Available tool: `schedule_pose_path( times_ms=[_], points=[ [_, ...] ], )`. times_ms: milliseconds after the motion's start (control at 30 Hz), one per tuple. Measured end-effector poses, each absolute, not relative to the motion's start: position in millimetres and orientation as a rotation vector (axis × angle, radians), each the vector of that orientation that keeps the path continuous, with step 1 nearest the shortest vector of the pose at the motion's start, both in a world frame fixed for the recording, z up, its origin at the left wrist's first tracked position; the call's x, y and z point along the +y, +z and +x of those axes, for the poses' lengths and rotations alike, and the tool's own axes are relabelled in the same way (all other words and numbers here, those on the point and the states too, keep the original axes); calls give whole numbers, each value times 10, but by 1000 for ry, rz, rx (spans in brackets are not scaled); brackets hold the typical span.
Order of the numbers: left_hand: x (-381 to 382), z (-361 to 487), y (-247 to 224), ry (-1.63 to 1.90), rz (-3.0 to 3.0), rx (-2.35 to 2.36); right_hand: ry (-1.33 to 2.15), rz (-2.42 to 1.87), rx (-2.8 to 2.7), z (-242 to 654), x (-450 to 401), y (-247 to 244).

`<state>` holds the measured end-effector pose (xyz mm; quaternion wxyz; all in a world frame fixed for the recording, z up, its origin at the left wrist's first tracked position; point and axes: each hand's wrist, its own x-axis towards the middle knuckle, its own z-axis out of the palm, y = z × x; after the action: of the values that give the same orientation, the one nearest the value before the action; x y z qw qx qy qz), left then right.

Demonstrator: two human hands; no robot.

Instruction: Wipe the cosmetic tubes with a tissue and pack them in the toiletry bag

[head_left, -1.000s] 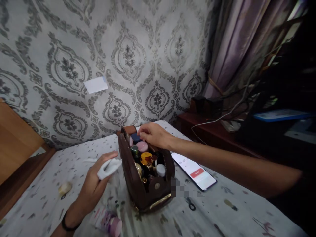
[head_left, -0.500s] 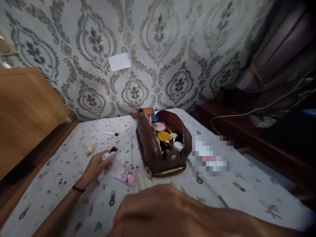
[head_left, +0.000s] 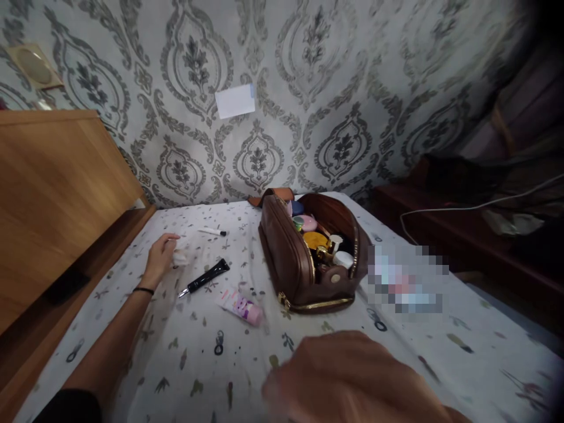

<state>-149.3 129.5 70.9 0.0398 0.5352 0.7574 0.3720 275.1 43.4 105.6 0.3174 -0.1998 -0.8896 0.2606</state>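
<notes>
My left hand is at the left of the patterned sheet, fingers stretched out and apart, beside a small blurred cream-white object; whether they touch I cannot tell. A black tube with a silver tip lies to the right of that hand. Nearer the middle rests a pink and purple squeeze tube. My right hand, smeared by motion, is low in front of an open brown toiletry bag; its fingers are unclear. The bag holds several cosmetics, among them a yellow round container and a white lid.
A white pen-like stick with a black end lies farther back. A pixelated item sits right of the bag. Wooden furniture borders the left, a patterned wall the back. A pale cable runs over dark furniture on the right.
My left hand has come off the black tube, which now lies uncovered, and moved left to the cream-white object. My right hand has shifted right. The view has turned slightly left.
</notes>
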Motion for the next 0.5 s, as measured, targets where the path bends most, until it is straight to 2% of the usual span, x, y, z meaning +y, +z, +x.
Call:
schedule_pose_path(
  times_ms=[133, 333, 500],
  points=[
    [1316, -1661, 646, 954, 1684, 2416, 740, -617, -2238, 2575, 523, 1074],
    [1240, -1634, 470, 683, 1780, 2454, 1113, -751, -2126, 2208, 687, 747],
    [1241, -1624, 404, 695, 1765, 2444, 1489, -751, -1943, 1982, 743, 701]
  ],
)
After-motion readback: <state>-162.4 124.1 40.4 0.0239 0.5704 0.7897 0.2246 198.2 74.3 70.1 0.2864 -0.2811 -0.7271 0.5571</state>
